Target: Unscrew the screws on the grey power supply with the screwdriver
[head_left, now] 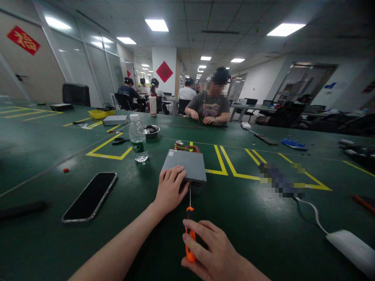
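A grey metal computer power supply [190, 163] lies on the green table, its bundle of coloured wires [187, 147] coming out at the far side. My left hand [171, 189] grips its near left corner, fingers flat over the top and thumb against the near side. In my right hand [209, 246] is a screwdriver [190, 234] with an orange and black handle, held between fingers and thumb. Its thin shaft points away from me, and the tip meets the near face of the power supply. Whether the tip sits in a screw is too small to tell.
Left of the power supply stand a water bottle [138, 140] and a metal bowl [151, 131]; a phone [90, 197] lies nearer. A white device [350, 249] with a cable is at right. Across the table sits another person [209, 103].
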A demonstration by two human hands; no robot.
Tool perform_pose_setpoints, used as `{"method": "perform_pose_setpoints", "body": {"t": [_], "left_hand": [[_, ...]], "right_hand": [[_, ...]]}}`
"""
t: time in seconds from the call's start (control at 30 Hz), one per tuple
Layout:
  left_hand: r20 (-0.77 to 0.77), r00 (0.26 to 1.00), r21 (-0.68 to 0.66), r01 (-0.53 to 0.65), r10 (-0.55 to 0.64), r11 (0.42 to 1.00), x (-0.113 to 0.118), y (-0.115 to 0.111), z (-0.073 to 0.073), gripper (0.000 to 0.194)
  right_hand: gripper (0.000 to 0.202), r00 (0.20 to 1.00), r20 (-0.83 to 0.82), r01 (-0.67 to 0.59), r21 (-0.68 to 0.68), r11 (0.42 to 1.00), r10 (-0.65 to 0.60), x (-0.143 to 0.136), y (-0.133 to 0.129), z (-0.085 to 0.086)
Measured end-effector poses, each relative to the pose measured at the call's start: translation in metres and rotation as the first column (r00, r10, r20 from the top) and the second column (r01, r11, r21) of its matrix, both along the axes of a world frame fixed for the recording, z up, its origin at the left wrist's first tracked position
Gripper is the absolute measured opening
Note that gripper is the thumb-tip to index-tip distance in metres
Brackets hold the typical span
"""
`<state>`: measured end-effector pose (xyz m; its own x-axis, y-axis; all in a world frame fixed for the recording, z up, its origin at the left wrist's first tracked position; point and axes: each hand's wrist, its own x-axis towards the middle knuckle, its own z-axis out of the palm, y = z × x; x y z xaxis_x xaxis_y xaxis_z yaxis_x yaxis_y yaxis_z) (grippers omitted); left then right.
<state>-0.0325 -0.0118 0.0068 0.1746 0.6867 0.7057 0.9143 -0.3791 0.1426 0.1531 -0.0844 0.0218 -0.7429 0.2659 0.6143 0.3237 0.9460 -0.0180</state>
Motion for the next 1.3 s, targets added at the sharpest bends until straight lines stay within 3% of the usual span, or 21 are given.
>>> {"method": "perform_pose_setpoints", "body": {"t": [0.1, 0.23, 0.37, 0.53, 0.7, 0.8, 0.9, 1.0, 1.2, 1.3], "left_hand": [[0.003, 1.000, -0.010, 0.002, -0.002, 1.000, 0.000, 0.000, 0.000, 0.030], [0.007, 1.000, -0.009, 0.009, -0.009, 1.000, -0.001, 0.001, -0.001, 0.029], [0.005, 1.000, -0.005, 0.006, -0.006, 1.000, -0.001, 0.001, -0.001, 0.029], [-0.006, 1.000, -0.001, 0.004, -0.004, 1.000, 0.000, 0.000, 0.000, 0.028], [-0.010, 1.000, 0.000, -0.002, 0.002, 1.000, -0.001, 0.001, 0.000, 0.029], [-0.010, 1.000, -0.004, -0.003, 0.003, 1.000, -0.001, 0.001, -0.001, 0.029], [-0.006, 1.000, -0.006, -0.004, 0.004, 1.000, 0.000, 0.001, -0.001, 0.029], [-0.001, 1.000, -0.004, 0.002, -0.002, 1.000, 0.000, 0.001, -0.001, 0.029], [0.010, 1.000, -0.007, 0.014, -0.014, 1.000, 0.000, 0.001, -0.001, 0.029], [0.006, 1.000, -0.004, 0.011, -0.011, 1.000, 0.000, 0.000, 0.000, 0.029]], "right_hand": [[0.031, 1.000, -0.010, 0.008, -0.029, 1.000, -0.008, 0.000, 0.001, -0.001], [0.029, 0.992, 0.122, 0.032, -0.015, 0.999, -0.030, -0.001, 0.001, -0.002], [0.024, 1.000, 0.031, -0.008, 0.045, 0.999, 0.007, -0.001, 0.002, -0.005], [0.027, 0.999, 0.027, 0.027, -0.026, 0.999, -0.026, 0.000, 0.001, -0.001], [0.018, 0.997, -0.068, -0.027, 0.124, 0.992, 0.036, 0.000, 0.002, 0.000], [0.022, 0.994, -0.112, -0.011, 0.072, 0.997, 0.019, 0.002, 0.003, -0.001], [0.027, 0.999, -0.044, 0.004, 0.017, 1.000, -0.003, 0.004, 0.002, 0.001], [0.024, 1.000, 0.026, 0.001, 0.071, 0.997, -0.003, 0.004, 0.002, 0.004], [0.015, 0.990, -0.136, -0.004, 0.181, 0.984, 0.029, 0.001, 0.004, 0.003], [0.015, 0.991, -0.127, -0.010, 0.189, 0.982, 0.035, 0.001, 0.005, -0.002]]}}
